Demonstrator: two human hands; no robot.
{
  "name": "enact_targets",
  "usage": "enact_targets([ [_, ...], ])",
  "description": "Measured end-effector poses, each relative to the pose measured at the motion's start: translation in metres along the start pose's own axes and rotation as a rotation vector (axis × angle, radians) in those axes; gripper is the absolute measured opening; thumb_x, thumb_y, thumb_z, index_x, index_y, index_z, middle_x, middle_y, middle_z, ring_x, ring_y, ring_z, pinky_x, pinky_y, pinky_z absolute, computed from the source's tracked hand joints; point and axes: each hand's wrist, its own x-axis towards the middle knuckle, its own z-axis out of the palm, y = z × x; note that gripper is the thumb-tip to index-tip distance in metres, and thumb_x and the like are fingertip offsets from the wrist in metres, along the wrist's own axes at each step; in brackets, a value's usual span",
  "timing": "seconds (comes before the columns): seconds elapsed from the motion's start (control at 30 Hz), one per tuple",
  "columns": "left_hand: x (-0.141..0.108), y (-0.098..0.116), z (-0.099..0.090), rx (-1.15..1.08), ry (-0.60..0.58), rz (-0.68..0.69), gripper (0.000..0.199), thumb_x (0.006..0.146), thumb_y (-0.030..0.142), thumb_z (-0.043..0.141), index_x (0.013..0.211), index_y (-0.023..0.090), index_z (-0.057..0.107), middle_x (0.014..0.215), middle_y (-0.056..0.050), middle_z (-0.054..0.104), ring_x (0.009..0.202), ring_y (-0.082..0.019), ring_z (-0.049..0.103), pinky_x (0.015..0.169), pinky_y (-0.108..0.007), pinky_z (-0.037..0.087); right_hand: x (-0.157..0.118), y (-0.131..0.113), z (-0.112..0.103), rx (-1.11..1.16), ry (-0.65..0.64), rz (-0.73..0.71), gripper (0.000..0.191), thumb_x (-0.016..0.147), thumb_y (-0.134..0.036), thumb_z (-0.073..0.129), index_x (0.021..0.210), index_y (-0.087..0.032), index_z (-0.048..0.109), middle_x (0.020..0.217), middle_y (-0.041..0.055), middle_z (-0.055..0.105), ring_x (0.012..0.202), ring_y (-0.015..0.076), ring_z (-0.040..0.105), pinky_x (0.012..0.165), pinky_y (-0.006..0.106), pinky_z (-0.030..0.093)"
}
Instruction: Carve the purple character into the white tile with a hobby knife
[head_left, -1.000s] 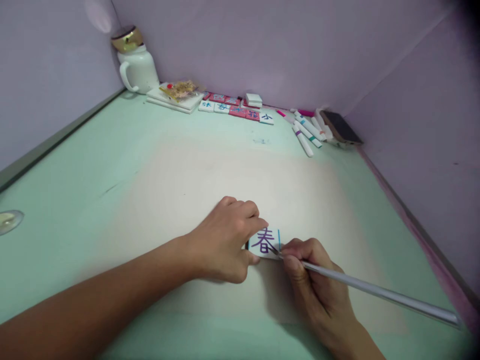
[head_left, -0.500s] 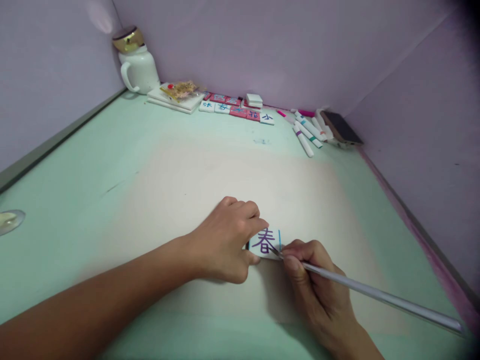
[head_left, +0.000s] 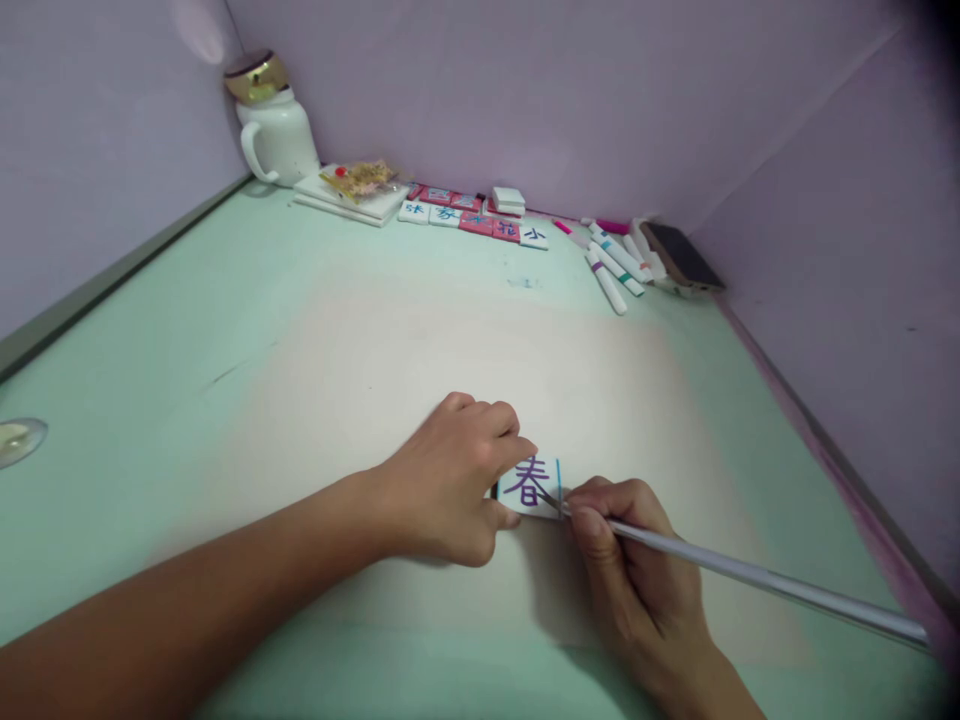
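A small white square tile point(head_left: 510, 503) with a purple Chinese character and a blue line along its right edge lies on the pale mat. My left hand point(head_left: 457, 480) grips it from the left, with the index finger at its top edge and the thumb at its bottom edge. In my right hand point(head_left: 637, 550), a slim paintbrush point(head_left: 750, 574) with a long silver handle is pinched close to its tip. That dark tip rests at the purple strokes in the lower right of the character; whether it touches the surface is hard to tell.
Tiles with characters point(head_left: 475, 222) line the back wall, beside a short stack of white tiles point(head_left: 508, 200). Several markers point(head_left: 616, 266) and a phone point(head_left: 682, 255) lie back right. At back left stand a white mug point(head_left: 281, 140) and white pads point(head_left: 352, 208) under a clear packet point(head_left: 364, 180).
The rear end of the paintbrush has risen slightly while its tip stays around the same strokes. My left hand and the tile have hardly moved.
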Motion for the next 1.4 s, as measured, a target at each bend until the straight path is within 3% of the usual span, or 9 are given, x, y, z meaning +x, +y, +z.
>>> enact_targets([
  [0.47, 0.0010, 0.0006, 0.0003, 0.004, 0.004, -0.003, 0.026, 0.066, 0.016, 0.070, 0.091, 0.016, 0.065, 0.089, -0.005, 0.054, 0.082, -0.020, 0.053, 0.083, -0.038, 0.036, 0.0029, -0.0087, 0.0041, -0.167, 0.041, -0.024, 0.013, 0.094, -0.013, 0.043, 0.086, -0.023, 0.043, 0.070, -0.0036, 0.052, 0.054, 0.0098, 0.046, 0.049, 0.021, 0.036],
  [1.13, 0.0003, 0.0014, -0.0004, 0.008, 0.000, -0.003, 0.027, 0.065, 0.015, 0.070, 0.091, 0.016, 0.065, 0.090, -0.005, 0.054, 0.083, -0.021, 0.053, 0.084, -0.039, 0.036, 0.0023, -0.0079, 0.0021, -0.122, -0.014, 0.002, 0.015, 0.095, -0.013, 0.041, 0.084, -0.024, 0.041, 0.069, -0.0041, 0.048, 0.053, 0.0105, 0.044, 0.048, 0.022, 0.034],
  [1.4, 0.0009, -0.0001, -0.0006, -0.003, 0.003, 0.006, 0.026, 0.065, 0.016, 0.069, 0.091, 0.016, 0.064, 0.089, -0.005, 0.054, 0.082, -0.021, 0.053, 0.083, -0.039, 0.036, -0.0021, -0.0011, 0.0050, 0.003, 0.050, -0.037, 0.015, 0.095, -0.010, 0.039, 0.090, -0.024, 0.043, 0.071, -0.0026, 0.047, 0.059, 0.0124, 0.045, 0.052, 0.025, 0.036],
])
